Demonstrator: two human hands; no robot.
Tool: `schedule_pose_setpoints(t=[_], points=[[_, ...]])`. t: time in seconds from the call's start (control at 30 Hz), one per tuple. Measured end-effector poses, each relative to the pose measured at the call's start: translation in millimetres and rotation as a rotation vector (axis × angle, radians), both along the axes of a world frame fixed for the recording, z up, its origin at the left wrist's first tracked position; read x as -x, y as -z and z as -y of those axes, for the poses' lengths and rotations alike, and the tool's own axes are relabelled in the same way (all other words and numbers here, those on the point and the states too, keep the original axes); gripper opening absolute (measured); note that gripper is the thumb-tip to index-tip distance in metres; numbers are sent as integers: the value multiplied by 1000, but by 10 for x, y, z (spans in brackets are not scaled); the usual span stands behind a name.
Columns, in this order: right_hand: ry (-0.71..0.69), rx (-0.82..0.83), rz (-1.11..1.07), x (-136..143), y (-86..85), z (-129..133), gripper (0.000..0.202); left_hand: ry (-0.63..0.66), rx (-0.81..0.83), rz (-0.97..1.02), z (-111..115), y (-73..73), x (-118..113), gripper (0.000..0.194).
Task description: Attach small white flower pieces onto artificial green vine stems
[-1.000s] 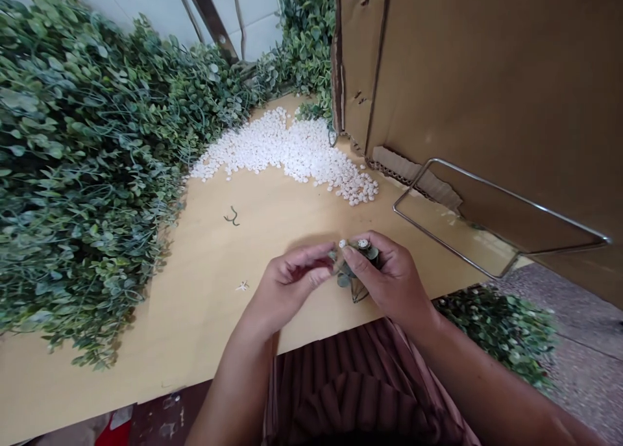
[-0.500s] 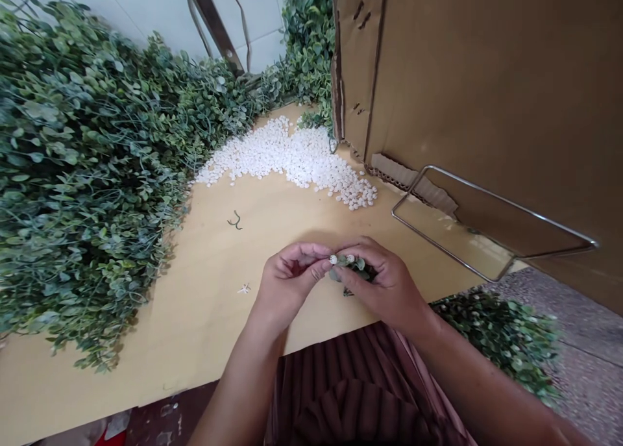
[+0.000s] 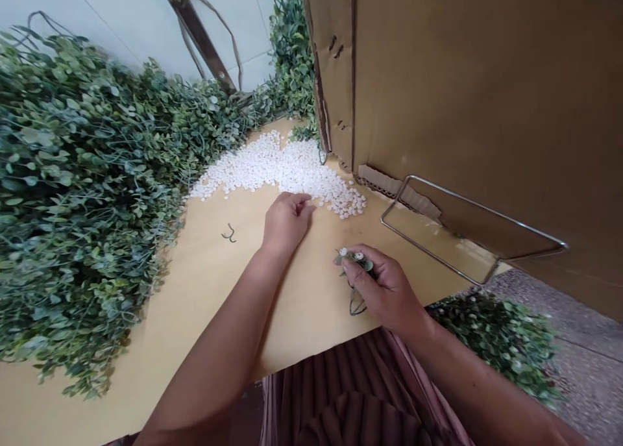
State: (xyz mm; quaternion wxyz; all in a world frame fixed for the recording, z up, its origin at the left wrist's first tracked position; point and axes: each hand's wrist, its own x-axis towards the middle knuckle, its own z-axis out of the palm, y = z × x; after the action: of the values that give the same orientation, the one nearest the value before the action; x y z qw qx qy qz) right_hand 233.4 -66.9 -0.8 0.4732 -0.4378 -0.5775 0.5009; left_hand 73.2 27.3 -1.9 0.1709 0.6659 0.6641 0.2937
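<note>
My left hand [image 3: 288, 220] reaches to the near edge of a pile of small white beads [image 3: 277, 163]. Its fingers are bent, with a small gap between thumb and forefinger, and nothing shows in it. Closer to me, my right hand [image 3: 384, 280] pinches an artificial leaf sprig [image 3: 366, 264] between thumb and fingers. Two white beads [image 3: 343, 252] sit at the sprig's top, and a thin green stem [image 3: 357, 306] hangs below the hand. The palm hides part of the sprig.
Heaped artificial greenery [image 3: 87, 193] covers the left side of the table [image 3: 209, 303]. A large cardboard box [image 3: 462, 95] stands at the right, a bent metal wire frame [image 3: 438, 235] in front of it. A loose stem piece [image 3: 229, 233] lies on the table. More greenery [image 3: 501, 335] is below right.
My left hand has left the sprig and moved forward to the bead pile. My right hand keeps hold of the sprig. The view has shifted slightly.
</note>
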Motion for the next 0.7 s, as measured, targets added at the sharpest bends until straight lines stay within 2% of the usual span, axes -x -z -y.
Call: schedule_pose_setpoints(t=[0.17,0.3,0.37,0.47,0.57,0.7], points=[[24,40,-49,5,10,-20,24,0,-24,-232,-96,-21,-67,23],[36,58,-86,8,19,-22,25,-42,5,-221,-160,-30,-9,22],[36,59,-87,3,21,-22,25,-73,41,-67,-143,-32,26,18],[40,54,-66,-11,27,-20,23,-90,124,350,22,-86,38,13],[28,57,-30,-20,35,-11,20,-68,218,691,353,-194,-18,13],[1,40,6,-19,31,-2,20,-36,304,973,819,-256,-144,16]])
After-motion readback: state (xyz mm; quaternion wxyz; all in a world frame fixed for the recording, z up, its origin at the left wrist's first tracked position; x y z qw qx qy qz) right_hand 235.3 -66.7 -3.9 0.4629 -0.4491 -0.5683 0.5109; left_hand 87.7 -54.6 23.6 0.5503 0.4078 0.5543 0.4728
